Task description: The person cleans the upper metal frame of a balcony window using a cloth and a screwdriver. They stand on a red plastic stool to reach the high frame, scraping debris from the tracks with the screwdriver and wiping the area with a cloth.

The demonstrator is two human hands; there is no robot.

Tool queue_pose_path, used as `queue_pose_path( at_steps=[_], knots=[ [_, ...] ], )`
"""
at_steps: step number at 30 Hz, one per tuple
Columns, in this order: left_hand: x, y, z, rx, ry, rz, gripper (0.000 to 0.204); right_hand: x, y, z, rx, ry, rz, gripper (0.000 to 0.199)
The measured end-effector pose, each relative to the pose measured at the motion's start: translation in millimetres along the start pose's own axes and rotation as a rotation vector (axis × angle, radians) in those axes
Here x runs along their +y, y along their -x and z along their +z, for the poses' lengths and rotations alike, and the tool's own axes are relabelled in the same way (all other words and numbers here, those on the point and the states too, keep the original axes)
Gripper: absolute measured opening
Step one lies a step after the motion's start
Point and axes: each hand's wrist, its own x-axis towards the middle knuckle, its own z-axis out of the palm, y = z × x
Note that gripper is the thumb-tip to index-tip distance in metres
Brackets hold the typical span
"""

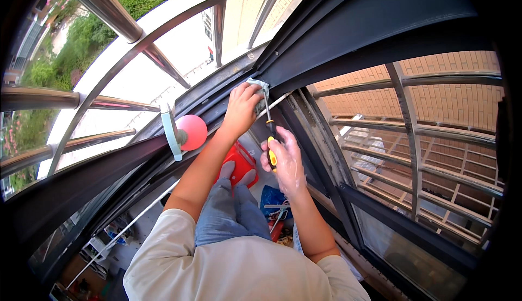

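My left hand (242, 107) reaches up to the corner of the dark window frame, its fingers bent over a crumpled pale grey-blue cloth (262, 85). Below and to the right, my right hand (287, 162), wet with whitish suds, grips a screwdriver (272, 147) by its yellow-and-black handle. The metal shaft points up to the cloth, and its tip is hidden there. Left of my left forearm, a tool with a pale blue bar and a round pink part (191, 132) rests at the frame rail.
Curved metal safety bars (144, 41) run outside the opening, with more bars (416, 138) at right. My feet stand on a red plastic stool (243, 157). A blue bag (274, 199) lies below. A white pole (122, 233) slants at lower left. Dark window frames (364, 29) surround me.
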Motion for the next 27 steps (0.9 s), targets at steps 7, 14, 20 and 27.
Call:
queue_pose_path(
  at_steps=[7,14,20,27],
  knots=[
    [6.5,-0.6,-5.9,-0.044,-0.071,-0.041,0.039,-10.4,-25.9,21.2,0.099,-0.293,0.104,0.054],
    [0.5,-0.1,-1.0,-0.093,-0.112,-0.025,0.034,-10.2,-34.0,24.1,-0.133,-0.138,-0.079,0.054],
    [-2.2,0.7,-0.6,-0.088,-0.106,0.013,0.04,4.3,-20.7,27.6,0.029,0.664,-0.748,0.052],
    [-5.8,0.9,-4.6,-0.075,0.013,0.004,0.05,6.2,-34.6,21.2,0.162,0.602,-0.582,0.034]
  ],
)
